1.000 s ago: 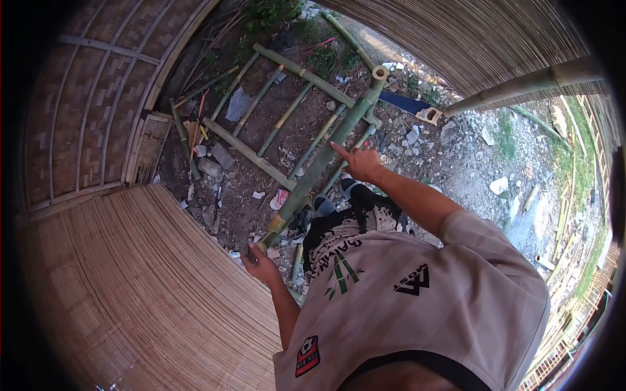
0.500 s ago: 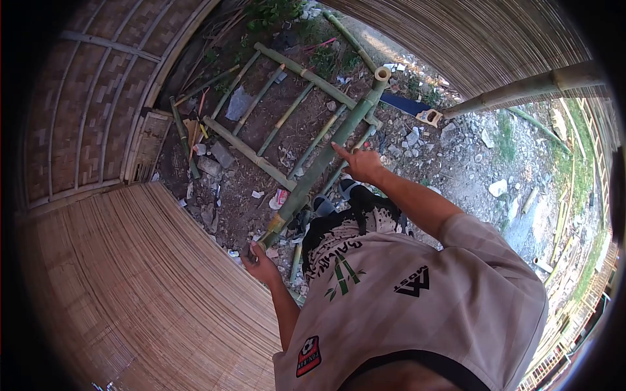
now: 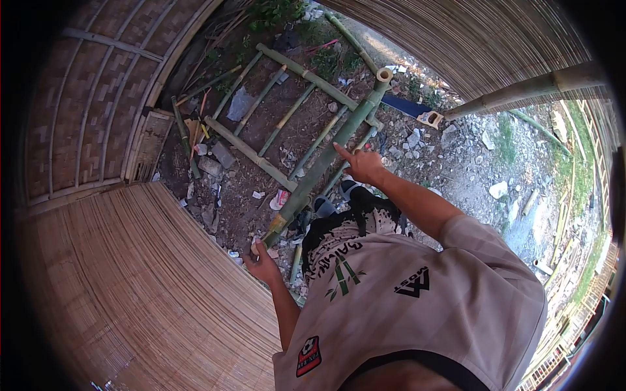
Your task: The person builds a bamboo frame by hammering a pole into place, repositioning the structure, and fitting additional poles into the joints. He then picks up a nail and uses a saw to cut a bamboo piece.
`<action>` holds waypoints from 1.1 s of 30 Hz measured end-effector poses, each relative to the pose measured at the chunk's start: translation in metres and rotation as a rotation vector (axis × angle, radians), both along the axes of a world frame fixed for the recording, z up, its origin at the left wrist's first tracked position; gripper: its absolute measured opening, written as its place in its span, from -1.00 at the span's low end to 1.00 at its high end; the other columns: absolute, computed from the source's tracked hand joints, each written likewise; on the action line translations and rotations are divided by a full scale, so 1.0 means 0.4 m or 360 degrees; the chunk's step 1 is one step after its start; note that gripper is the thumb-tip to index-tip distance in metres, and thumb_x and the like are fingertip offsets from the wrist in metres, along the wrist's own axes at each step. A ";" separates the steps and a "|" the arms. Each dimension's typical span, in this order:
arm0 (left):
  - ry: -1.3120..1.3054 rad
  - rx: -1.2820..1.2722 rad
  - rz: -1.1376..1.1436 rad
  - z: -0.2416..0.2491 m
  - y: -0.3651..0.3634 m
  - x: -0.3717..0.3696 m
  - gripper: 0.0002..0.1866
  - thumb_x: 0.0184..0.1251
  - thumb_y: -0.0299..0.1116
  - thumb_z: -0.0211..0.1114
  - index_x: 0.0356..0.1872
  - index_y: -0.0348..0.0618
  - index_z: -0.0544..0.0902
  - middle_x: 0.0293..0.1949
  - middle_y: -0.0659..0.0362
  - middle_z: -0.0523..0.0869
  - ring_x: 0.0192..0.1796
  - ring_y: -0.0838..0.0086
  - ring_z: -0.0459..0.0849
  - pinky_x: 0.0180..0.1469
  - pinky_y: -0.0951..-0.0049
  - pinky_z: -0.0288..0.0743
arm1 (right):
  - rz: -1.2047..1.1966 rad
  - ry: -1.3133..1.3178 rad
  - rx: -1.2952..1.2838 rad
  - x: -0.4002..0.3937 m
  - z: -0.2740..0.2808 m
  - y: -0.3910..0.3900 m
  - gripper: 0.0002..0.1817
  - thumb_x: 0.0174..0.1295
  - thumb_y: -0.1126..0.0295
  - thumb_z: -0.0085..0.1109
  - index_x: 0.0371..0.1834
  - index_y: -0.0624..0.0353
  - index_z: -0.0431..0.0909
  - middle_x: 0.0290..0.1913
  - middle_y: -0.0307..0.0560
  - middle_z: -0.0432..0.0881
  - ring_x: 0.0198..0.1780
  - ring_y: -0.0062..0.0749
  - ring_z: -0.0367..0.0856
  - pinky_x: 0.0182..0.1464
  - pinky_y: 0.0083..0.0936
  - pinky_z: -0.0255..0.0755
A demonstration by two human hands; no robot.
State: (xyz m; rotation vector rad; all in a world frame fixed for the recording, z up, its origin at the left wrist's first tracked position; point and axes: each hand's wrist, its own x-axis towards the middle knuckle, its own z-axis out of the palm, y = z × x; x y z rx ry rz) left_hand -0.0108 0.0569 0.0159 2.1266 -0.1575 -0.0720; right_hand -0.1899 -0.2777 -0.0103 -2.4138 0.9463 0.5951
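A thick green bamboo pole [image 3: 317,171] slants across a ladder-like bamboo frame [image 3: 250,152] lying on the ground. Its open round end is at the upper right, and its lower end has a yellowish, cut-looking part. My left hand [image 3: 262,262] is at that lower end, fingers closed against it; the exact grip is partly hidden. On the middle of the pole rests the outstretched index finger of my right hand [image 3: 364,165], whose other fingers are curled and hold nothing visible.
A handsaw [image 3: 411,109] lies right of the pole's upper end. Woven bamboo wall panels [image 3: 98,111] stand at the left, with slatted bamboo [image 3: 143,260] below. Rubble and stones [image 3: 499,189] cover the ground. My feet [image 3: 325,206] are beside the pole.
My left hand has shifted slightly at the pole's lower end, its fingers now higher against it. My right hand keeps its pose on the pole.
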 end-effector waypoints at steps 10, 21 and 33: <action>0.0023 -0.0014 0.0022 0.022 -0.015 -0.008 -0.61 0.38 -0.22 0.33 -0.04 -0.40 0.58 -0.16 0.01 0.67 -0.14 0.36 0.62 -0.05 0.35 0.54 | -0.0021 0.0003 0.0015 -0.001 -0.007 0.001 -0.04 0.29 -0.03 0.20 0.61 -0.38 -0.27 -0.08 0.16 0.68 -0.16 0.02 0.74 -0.18 -0.10 0.61; 0.0049 0.0029 0.0016 0.034 -0.022 -0.013 -0.61 0.39 -0.23 0.32 -0.03 -0.43 0.56 -0.15 -0.01 0.67 -0.12 0.37 0.62 -0.02 0.33 0.53 | -0.0017 -0.0021 -0.0001 -0.001 -0.001 0.002 -0.05 0.28 -0.03 0.20 0.61 -0.35 -0.22 -0.13 0.13 0.70 -0.17 0.00 0.75 -0.17 -0.11 0.60; 0.0074 0.0053 -0.0018 0.025 -0.017 -0.006 -0.60 0.37 -0.24 0.33 -0.01 -0.42 0.55 -0.10 -0.03 0.66 -0.08 0.34 0.61 0.01 0.33 0.51 | -0.0019 -0.0022 -0.0007 -0.001 -0.009 0.001 -0.04 0.29 -0.01 0.20 0.62 -0.35 -0.25 -0.16 0.11 0.72 -0.18 0.00 0.75 -0.18 -0.12 0.61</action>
